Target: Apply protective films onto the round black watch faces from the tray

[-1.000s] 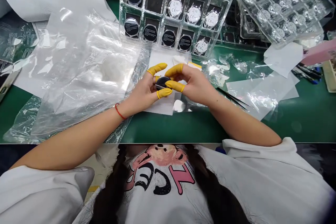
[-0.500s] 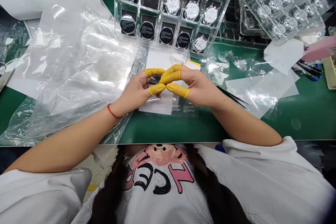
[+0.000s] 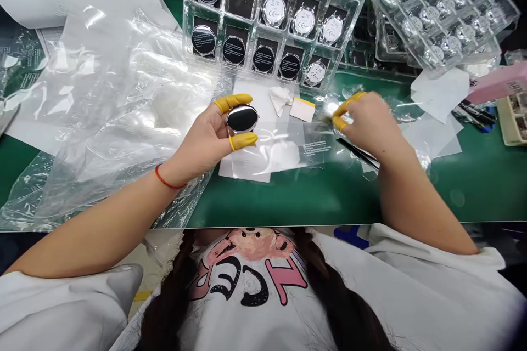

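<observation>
My left hand (image 3: 214, 134) grips a round watch case (image 3: 242, 119) by its edges, between yellow-cotted fingers and thumb. Its glossy black face points up and its rim is silver. My right hand (image 3: 373, 126), also in yellow finger cots, is over the crumpled clear film pieces (image 3: 332, 107) on the right. Its fingers are bent together; what lies at their tips is blurred. Black tweezers (image 3: 357, 152) lie just under that hand. Between the hands, a clear printed film sheet (image 3: 315, 145) rests partly over white paper (image 3: 251, 170).
A clear compartment tray (image 3: 257, 74) of watch cases stands at the back, some showing labelled black faces, others silver backs. Another loaded tray (image 3: 448, 16) sits back right. Clear plastic bags (image 3: 123, 115) cover the left. A small white card (image 3: 302, 109) and pens (image 3: 473, 115) lie farther right.
My right hand has left the watch case and moved right, over the film pieces. The left hand still holds the case, whose black face now shows fully.
</observation>
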Action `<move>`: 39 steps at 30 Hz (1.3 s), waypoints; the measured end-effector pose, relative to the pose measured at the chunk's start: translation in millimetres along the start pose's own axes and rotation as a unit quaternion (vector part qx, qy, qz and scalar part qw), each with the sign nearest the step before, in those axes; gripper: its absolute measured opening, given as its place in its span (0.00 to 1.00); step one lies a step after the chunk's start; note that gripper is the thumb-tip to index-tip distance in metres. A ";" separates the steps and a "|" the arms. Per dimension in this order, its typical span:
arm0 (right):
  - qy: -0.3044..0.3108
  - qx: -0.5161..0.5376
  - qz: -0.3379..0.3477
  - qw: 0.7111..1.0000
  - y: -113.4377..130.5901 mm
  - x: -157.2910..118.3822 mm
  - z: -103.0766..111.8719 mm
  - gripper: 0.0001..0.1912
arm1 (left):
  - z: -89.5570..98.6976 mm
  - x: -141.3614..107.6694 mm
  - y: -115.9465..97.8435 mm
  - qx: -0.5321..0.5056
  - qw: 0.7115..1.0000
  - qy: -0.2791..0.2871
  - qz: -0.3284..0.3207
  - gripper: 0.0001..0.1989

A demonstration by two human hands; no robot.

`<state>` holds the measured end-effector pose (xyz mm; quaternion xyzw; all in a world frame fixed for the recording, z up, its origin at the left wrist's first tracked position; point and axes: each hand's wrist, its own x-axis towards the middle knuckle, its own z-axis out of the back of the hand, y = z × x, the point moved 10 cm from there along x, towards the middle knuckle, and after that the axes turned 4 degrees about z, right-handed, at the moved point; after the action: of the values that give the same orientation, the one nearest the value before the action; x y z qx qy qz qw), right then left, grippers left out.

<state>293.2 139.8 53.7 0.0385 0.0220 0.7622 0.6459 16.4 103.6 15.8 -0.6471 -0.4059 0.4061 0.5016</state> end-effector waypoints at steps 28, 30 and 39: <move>-0.242 0.131 0.443 0.853 186.6 -62.6 5.3 0.10 | -12.7 -1.2 19.3 0.075 0.996 0.025 0.036 0.30; -0.249 0.152 0.423 0.858 174.3 -57.2 7.9 0.10 | -13.6 -1.5 19.0 0.053 0.997 0.024 0.044 0.29; -0.056 0.155 0.337 0.927 184.6 -21.8 -14.1 0.16 | -16.8 -3.9 26.6 0.046 0.996 0.022 0.076 0.32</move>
<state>114.0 88.2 54.4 0.1862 0.0891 0.9185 0.3371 33.9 90.1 -7.0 -0.6610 -0.3251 0.4469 0.5076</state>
